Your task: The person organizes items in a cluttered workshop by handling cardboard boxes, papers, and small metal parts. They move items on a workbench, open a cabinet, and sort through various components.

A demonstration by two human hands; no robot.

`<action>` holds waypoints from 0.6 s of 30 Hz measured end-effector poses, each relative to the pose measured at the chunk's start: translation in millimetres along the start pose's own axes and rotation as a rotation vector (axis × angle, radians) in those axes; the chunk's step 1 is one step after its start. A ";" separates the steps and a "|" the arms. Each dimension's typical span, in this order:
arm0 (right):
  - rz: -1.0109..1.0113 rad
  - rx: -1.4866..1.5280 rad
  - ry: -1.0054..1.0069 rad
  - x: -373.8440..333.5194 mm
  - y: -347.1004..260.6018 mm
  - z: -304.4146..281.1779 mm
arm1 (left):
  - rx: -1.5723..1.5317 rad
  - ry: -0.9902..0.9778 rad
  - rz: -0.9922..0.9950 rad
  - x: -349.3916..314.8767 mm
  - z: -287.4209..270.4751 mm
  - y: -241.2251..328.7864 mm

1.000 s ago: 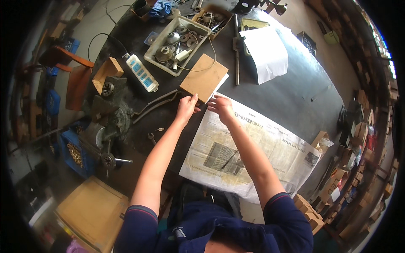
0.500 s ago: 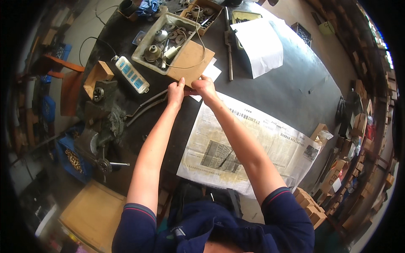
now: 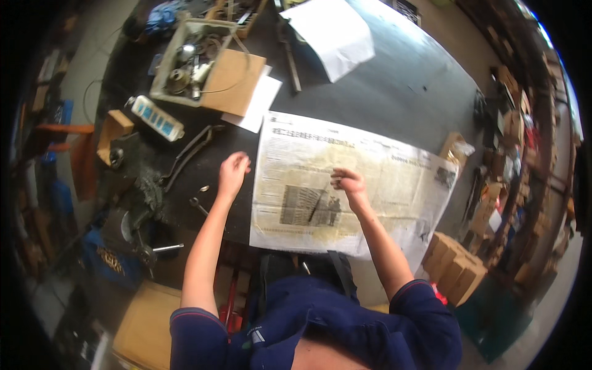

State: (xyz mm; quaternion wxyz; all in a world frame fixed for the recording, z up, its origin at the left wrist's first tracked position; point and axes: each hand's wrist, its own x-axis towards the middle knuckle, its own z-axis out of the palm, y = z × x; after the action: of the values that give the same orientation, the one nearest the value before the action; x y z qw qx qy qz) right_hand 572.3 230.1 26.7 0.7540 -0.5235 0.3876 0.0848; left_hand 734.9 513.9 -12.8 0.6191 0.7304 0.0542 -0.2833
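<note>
The newspaper (image 3: 390, 185) is lying on the dark table (image 3: 394, 80); over it the right hand (image 3: 349, 182) is hovering, fingers slightly spread. Beside the newspaper, the left hand (image 3: 234, 169) is hanging curled, its blurred fingers seemingly parted.

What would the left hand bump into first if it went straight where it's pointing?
Probably the white paper poking out from under the brown cardboard, though the left hand might pass above it; its height is unclear.
</note>
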 end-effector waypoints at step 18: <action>0.255 0.708 1.077 -257.5 229.7 -237.3 | 0.493 -0.012 -0.224 -169.0 0.5 -112.6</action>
State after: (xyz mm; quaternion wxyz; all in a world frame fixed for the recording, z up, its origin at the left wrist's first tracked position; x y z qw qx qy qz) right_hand 155.7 199.2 -2.1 0.5655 -0.1627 0.7743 -0.2329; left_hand 545.4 585.0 -30.0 0.3876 0.8470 0.0603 -0.3588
